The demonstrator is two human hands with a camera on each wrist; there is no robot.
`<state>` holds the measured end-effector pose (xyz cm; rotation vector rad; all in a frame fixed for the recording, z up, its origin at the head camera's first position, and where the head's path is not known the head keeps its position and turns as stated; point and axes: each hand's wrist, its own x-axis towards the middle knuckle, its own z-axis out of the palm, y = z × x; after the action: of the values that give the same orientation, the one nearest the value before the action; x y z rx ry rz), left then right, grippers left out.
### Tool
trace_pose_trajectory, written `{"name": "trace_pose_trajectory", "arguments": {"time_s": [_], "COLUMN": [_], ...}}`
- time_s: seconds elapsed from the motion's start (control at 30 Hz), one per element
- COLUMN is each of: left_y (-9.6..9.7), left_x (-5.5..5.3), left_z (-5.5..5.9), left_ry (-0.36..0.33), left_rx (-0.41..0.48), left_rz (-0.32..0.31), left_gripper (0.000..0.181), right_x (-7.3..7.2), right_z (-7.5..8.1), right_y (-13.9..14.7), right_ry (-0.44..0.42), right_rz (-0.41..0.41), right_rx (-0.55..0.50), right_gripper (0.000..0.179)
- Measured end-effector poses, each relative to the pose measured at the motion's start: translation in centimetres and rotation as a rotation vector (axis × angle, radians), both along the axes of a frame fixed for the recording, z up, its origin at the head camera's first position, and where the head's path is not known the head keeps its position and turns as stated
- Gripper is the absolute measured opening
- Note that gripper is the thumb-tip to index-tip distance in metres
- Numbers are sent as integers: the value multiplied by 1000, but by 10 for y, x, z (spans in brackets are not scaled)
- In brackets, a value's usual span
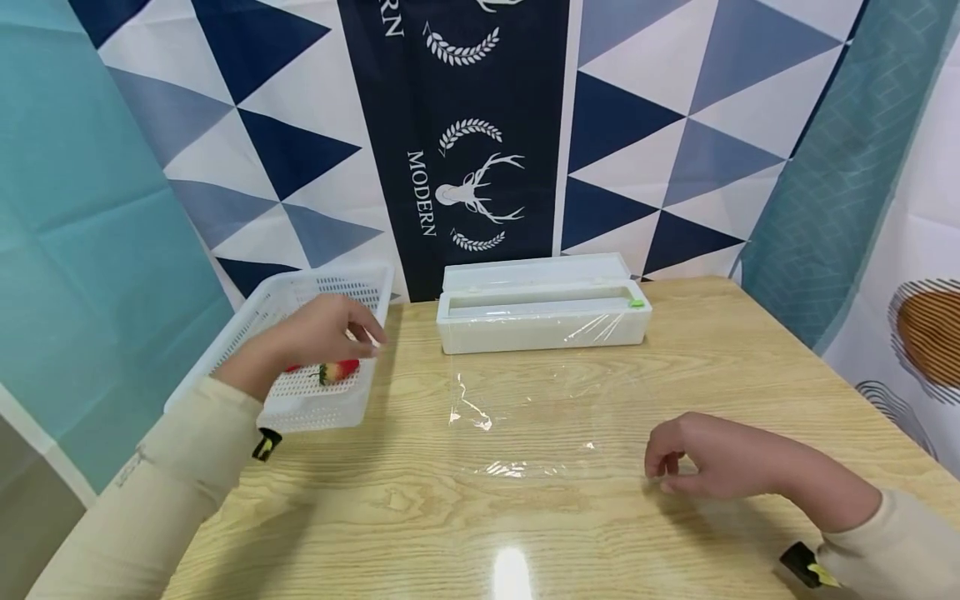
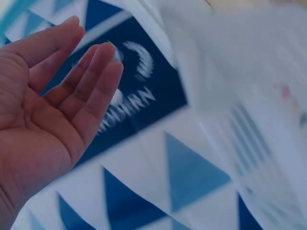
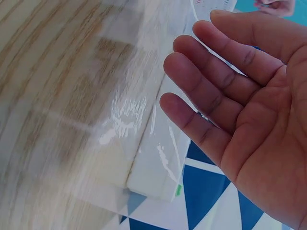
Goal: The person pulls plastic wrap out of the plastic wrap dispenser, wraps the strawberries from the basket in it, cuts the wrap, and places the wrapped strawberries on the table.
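Observation:
My left hand (image 1: pixel 327 325) hovers over the white perforated basket (image 1: pixel 330 414), fingers loosely bent and holding nothing. Below it lies a red strawberry (image 1: pixel 342 372) with a green leafy top; another bit of red is mostly hidden behind the hand. In the left wrist view, the left palm (image 2: pixel 53 115) is bare. A sheet of clear plastic wrap (image 1: pixel 517 417) stretches across the table from the front of a white wrap dispenser box (image 1: pixel 543 335), its lid raised. Near the sheet's right edge is my right hand (image 1: pixel 716 458), relaxed, with nothing in its grasp; its palm (image 3: pixel 259 134) shows bare in the right wrist view.
The wooden table (image 1: pixel 420 533) carries the basket at left and the dispenser at the back, against a patterned cloth (image 1: pixel 480 100). A green piece (image 1: pixel 637 303) sits at the dispenser's right end. Teal fabric (image 1: pixel 97 217) hangs on the left.

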<state>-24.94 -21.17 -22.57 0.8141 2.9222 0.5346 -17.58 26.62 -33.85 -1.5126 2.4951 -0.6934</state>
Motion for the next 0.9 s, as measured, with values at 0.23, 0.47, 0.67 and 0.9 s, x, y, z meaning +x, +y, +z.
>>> {"name": "trace_pose_trajectory", "arguments": {"time_s": [0.23,0.47,0.67,0.9], "left_y": [-26,-44,-64,-76], "left_x": [-52,-81,-95,-108], "left_z": [6,-6,-20,-41], "left_ry": [-92,-285,-443,-601], "left_rx": [-81,-12,184,164], "left_rz": [168,311,472,591], "left_gripper": [23,29,41,50], "right_x": [1,2,2,1], "right_z": [-5,-6,-7,-5], "right_y": [0,0,-1,-3], "right_ry": [-24,-15,-17,-20], "right_rz": [-11,-23,-23,-34], "right_rx": [-11,-16,-20,5], "right_gripper": [20,21,21,21]}}
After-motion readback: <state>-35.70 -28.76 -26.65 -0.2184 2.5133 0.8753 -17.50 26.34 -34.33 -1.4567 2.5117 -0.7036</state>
